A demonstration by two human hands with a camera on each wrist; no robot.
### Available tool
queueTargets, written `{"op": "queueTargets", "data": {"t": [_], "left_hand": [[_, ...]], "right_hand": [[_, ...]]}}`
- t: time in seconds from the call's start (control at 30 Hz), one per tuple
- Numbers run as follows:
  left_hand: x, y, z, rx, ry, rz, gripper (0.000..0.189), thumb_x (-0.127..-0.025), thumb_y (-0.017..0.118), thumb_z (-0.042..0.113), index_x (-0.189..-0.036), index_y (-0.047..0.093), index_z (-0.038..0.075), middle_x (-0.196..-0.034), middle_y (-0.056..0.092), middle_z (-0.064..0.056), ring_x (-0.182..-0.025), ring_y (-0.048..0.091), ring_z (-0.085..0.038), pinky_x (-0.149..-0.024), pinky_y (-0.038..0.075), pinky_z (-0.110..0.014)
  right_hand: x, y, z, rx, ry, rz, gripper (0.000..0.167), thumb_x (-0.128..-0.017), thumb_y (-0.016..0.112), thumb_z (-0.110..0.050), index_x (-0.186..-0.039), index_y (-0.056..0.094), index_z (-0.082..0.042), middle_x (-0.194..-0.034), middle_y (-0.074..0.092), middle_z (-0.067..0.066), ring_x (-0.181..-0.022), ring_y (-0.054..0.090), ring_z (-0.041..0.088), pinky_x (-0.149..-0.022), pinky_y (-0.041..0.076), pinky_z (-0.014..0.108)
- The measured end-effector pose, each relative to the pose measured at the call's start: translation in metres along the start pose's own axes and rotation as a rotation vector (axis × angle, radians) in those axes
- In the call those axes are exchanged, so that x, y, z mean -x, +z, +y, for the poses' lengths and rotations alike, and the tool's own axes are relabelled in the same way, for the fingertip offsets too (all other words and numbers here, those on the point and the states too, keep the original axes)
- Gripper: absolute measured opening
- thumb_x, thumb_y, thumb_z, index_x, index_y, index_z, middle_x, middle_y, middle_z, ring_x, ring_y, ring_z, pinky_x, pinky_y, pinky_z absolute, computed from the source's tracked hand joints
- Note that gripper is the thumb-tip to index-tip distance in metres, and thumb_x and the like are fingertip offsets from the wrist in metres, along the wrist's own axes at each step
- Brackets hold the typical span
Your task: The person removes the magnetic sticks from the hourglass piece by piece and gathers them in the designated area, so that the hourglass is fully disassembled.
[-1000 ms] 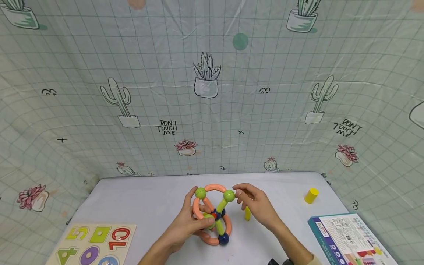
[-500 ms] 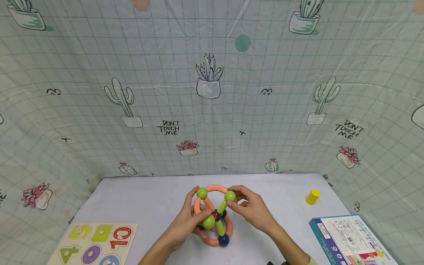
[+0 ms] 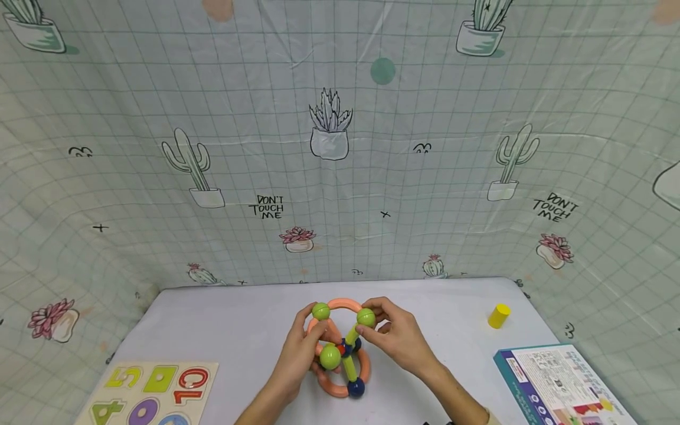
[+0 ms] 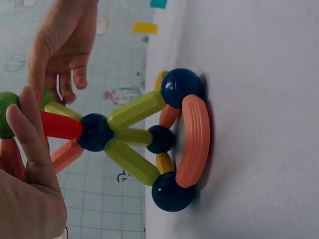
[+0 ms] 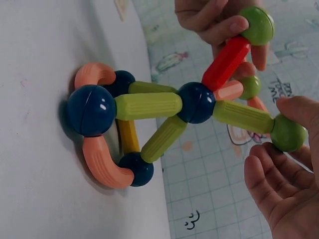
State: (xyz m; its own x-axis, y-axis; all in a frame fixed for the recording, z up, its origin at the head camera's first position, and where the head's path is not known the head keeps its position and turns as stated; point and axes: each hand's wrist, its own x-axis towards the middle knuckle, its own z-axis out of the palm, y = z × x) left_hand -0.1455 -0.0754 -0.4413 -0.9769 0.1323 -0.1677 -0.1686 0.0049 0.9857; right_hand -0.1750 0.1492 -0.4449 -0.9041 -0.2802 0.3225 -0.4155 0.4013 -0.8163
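A ball-and-stick construction toy stands on the table, with blue balls and curved orange rods at its base. Lime rods rise to a central blue ball. Above that, a red rod and other rods reach out to green balls. My left hand holds the upper left of the toy, its fingers around the green balls and orange rods there. With thumb and fingers, my right hand pinches the upper right green ball, atop a lime rod.
A yellow cylinder stands at the back right of the table. In front of it lies a printed box. A number puzzle board lies at the front left. Behind the table hangs a cactus-print cloth.
My right hand has closed in from beside the upper right green ball and now pinches it. My left thumb has moved up off the front green ball. The toy's base stays put.
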Motion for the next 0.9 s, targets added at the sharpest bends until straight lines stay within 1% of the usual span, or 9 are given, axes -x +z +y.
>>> {"op": "queueTargets", "data": {"t": [0.17, 0.27, 0.37, 0.43, 0.53, 0.73, 0.8, 0.9], "left_hand": [[-0.002, 0.002, -0.001, 0.0, -0.001, 0.056, 0.063, -0.106, 0.048, 0.043, -0.157, 0.025, 0.015, -0.092, 0.077, -0.009, -0.046, 0.061, -0.013, -0.041, 0.042, -0.022], [-0.003, 0.003, -0.001, -0.008, 0.006, 0.091, 0.06, -0.105, 0.049, 0.044, -0.156, 0.03, 0.016, -0.088, 0.077, -0.008, -0.04, 0.049, -0.007, -0.039, 0.036, -0.02], [-0.004, 0.005, -0.002, -0.012, 0.02, 0.114, 0.058, -0.106, 0.049, 0.043, -0.155, 0.032, 0.016, -0.085, 0.076, -0.007, -0.038, 0.036, -0.004, -0.038, 0.031, -0.019], [-0.005, 0.007, -0.002, -0.009, 0.026, 0.123, 0.056, -0.106, 0.049, 0.041, -0.154, 0.033, 0.017, -0.084, 0.076, -0.007, -0.037, 0.032, -0.003, -0.037, 0.028, -0.018], [-0.005, 0.008, -0.001, 0.006, 0.021, 0.129, 0.055, -0.106, 0.049, 0.04, -0.153, 0.035, 0.016, -0.082, 0.075, -0.007, -0.037, 0.033, -0.003, -0.037, 0.029, -0.018], [-0.01, 0.008, 0.001, 0.067, -0.017, 0.104, 0.055, -0.103, 0.053, 0.041, -0.148, 0.041, 0.012, -0.078, 0.074, -0.007, -0.038, 0.044, -0.006, -0.037, 0.035, -0.019], [-0.011, 0.007, 0.001, 0.073, -0.024, 0.098, 0.055, -0.102, 0.055, 0.042, -0.146, 0.044, 0.011, -0.076, 0.074, -0.007, -0.038, 0.045, -0.006, -0.038, 0.035, -0.019], [-0.012, 0.006, 0.001, 0.077, -0.014, 0.091, 0.056, -0.099, 0.059, 0.041, -0.144, 0.045, 0.011, -0.077, 0.073, -0.006, -0.039, 0.043, -0.005, -0.038, 0.035, -0.02]], "right_hand": [[0.001, 0.002, 0.0, 0.026, -0.004, 0.009, 0.034, -0.088, 0.08, -0.035, -0.116, 0.064, -0.024, -0.095, 0.066, -0.011, -0.084, 0.064, 0.009, -0.07, 0.056, 0.026], [0.0, 0.002, 0.0, 0.031, -0.01, 0.011, 0.033, -0.088, 0.08, -0.033, -0.115, 0.064, -0.023, -0.095, 0.066, -0.012, -0.084, 0.064, 0.009, -0.07, 0.056, 0.026], [0.001, 0.002, -0.001, 0.036, -0.014, 0.016, 0.032, -0.088, 0.08, -0.032, -0.115, 0.064, -0.023, -0.095, 0.066, -0.012, -0.084, 0.064, 0.009, -0.07, 0.056, 0.026], [0.001, 0.002, -0.001, 0.039, -0.012, 0.019, 0.032, -0.088, 0.08, -0.032, -0.115, 0.064, -0.023, -0.095, 0.066, -0.012, -0.084, 0.064, 0.008, -0.07, 0.056, 0.026], [0.001, 0.002, -0.002, 0.044, -0.009, 0.023, 0.032, -0.088, 0.08, -0.032, -0.115, 0.064, -0.023, -0.095, 0.066, -0.012, -0.084, 0.064, 0.008, -0.07, 0.056, 0.026], [0.001, 0.003, -0.003, 0.05, -0.017, 0.029, 0.032, -0.088, 0.08, -0.031, -0.115, 0.065, -0.022, -0.094, 0.066, -0.013, -0.084, 0.064, 0.008, -0.071, 0.056, 0.026], [0.001, 0.003, -0.003, 0.049, -0.02, 0.031, 0.032, -0.088, 0.08, -0.031, -0.114, 0.065, -0.022, -0.094, 0.066, -0.013, -0.084, 0.064, 0.008, -0.071, 0.056, 0.026], [0.001, 0.004, -0.003, 0.048, -0.034, 0.036, 0.032, -0.087, 0.081, -0.031, -0.114, 0.065, -0.022, -0.094, 0.066, -0.013, -0.083, 0.064, 0.008, -0.07, 0.056, 0.025]]}}
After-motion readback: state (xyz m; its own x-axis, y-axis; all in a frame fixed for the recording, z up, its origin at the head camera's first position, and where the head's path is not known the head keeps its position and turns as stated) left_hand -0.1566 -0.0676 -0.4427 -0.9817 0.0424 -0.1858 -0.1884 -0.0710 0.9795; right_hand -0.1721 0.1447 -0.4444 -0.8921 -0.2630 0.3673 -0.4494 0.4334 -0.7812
